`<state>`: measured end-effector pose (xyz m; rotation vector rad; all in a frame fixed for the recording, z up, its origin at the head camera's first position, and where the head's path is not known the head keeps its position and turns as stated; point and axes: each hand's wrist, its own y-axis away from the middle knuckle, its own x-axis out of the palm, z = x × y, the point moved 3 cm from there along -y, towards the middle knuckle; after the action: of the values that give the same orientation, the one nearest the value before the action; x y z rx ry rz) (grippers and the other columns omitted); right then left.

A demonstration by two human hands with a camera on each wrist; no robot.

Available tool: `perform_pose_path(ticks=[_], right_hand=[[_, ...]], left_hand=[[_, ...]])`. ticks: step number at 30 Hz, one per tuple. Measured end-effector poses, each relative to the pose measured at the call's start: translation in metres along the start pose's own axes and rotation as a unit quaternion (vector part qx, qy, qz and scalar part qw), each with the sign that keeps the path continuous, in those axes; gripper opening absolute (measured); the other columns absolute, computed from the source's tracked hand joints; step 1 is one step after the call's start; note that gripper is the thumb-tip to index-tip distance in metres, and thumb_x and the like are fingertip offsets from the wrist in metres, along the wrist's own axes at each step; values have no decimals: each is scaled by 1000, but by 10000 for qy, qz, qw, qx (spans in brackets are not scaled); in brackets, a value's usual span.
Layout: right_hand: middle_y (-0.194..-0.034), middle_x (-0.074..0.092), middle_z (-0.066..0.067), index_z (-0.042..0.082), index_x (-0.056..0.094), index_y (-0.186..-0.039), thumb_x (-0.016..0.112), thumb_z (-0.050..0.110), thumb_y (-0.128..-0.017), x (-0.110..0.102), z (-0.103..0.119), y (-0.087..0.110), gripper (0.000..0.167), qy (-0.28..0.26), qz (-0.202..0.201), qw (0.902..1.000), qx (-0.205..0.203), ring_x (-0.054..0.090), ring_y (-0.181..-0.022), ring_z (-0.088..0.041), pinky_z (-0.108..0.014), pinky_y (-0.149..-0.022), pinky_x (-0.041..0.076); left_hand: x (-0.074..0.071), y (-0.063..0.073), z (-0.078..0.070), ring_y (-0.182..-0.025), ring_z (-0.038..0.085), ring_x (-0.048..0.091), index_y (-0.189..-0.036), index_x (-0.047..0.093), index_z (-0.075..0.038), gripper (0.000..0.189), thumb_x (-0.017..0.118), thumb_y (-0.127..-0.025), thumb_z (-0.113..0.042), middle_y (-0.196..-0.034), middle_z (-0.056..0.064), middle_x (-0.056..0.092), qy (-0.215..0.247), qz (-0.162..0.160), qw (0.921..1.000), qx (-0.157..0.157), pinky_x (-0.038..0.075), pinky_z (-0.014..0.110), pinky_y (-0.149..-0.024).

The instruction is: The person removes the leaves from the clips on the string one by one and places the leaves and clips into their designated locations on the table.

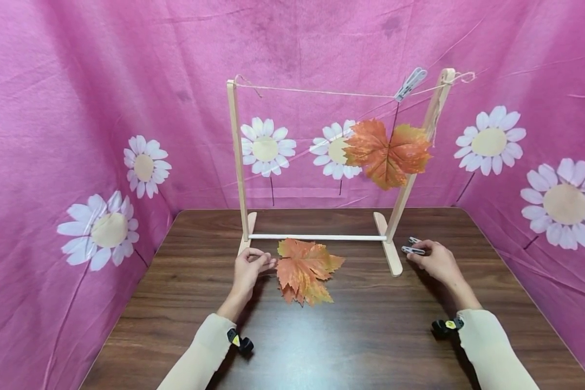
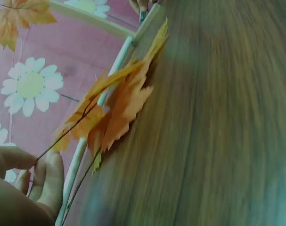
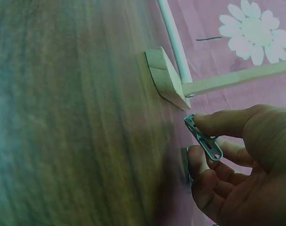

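Hands on leaf stem and clothespin, one leaf already on the line

Left hand (image 1: 250,269): thumb and finger pinch the thin dark stem of a maple-type leaf (image 2: 88,123), orange going yellow. Leaf is at the table's middle, before the stand's white rod (image 1: 317,237), overlapping a second leaf (image 2: 128,106) underneath. Lower leaf's stem runs free beside the fingers, not gripped.

Right hand (image 1: 437,264): thumb and fingertip pinch a small grey clothespin (image 3: 204,140), just right of the stand's right foot (image 1: 389,246). Another clothespin (image 3: 185,165) sits right by the other fingers, partly hidden; can't tell if they touch it.

Stand: two wooden posts, left one (image 1: 238,162) near upright in head view, right one (image 1: 407,195) leaning outward. String (image 1: 317,92) tied between the tops, loose ends at both knots. Hanging leaf (image 1: 386,157) is near the right post, its stem clipped to the string by a tilted grey clothespin (image 1: 410,85).

Surroundings: brown wood-grain table (image 1: 351,341), pink curtain (image 1: 322,38) printed with white daisies on three sides. Pale sleeves (image 1: 200,346), black wrist camera on each arm.
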<state>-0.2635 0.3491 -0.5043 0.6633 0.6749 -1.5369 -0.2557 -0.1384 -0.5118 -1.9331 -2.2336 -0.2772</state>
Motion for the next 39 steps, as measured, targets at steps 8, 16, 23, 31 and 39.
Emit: perform_pose_path(ticks=[8, 16, 23, 31, 39], right_hand=[[-70, 68, 0, -5, 67, -119, 78, 22, -96, 2, -1, 2, 38, 113, 13, 9999, 10, 61, -61, -12, -28, -53, 48], [-73, 70, -3, -6, 67, -118, 79, 23, -95, 2, -4, 3, 38, 304, 11, 9995, 3, 63, -62, -11, -32, -64, 45], [-75, 71, -6, -6, 68, -117, 80, 22, -93, 3, -4, 3, 39, 429, -4, 9991, 9, 63, -63, -12, -31, -66, 45], [-87, 72, -14, -7, 68, -116, 82, 22, -92, 3, -2, 3, 40, 492, -20, 9988, -81, 63, -72, -17, -33, -68, 45], [-102, 72, -23, -6, 69, -116, 81, 24, -92, 4, -4, 2, 40, 539, -28, 9985, -29, 65, -88, -31, -37, -72, 47]], left_hand=[[-15, -9, -7, -67, 8, 60, -96, 72, 3, 8, 73, -89, 1, -80, 5, 72, -2874, 128, 9570, 384, 50, 21, -62], [-20, -13, -14, -71, 11, 62, -92, 80, -9, 10, 74, -87, -1, -84, 2, 78, -4748, 841, 8662, 1314, 54, 33, -75], [-18, -13, -12, -88, 21, 74, -92, 80, -10, 9, 79, -89, -2, -90, 1, 81, -5215, 1288, 8271, 1653, 58, 45, -86], [-19, -15, -9, -87, 20, 69, -92, 79, -8, 7, 78, -90, -1, -97, 8, 77, -5048, 1306, 8374, 1638, 56, 38, -83], [-22, -19, -13, -79, 15, 66, -98, 79, -7, 10, 70, -95, -6, -98, 8, 80, -4745, 1134, 8651, 1168, 56, 39, -84]])
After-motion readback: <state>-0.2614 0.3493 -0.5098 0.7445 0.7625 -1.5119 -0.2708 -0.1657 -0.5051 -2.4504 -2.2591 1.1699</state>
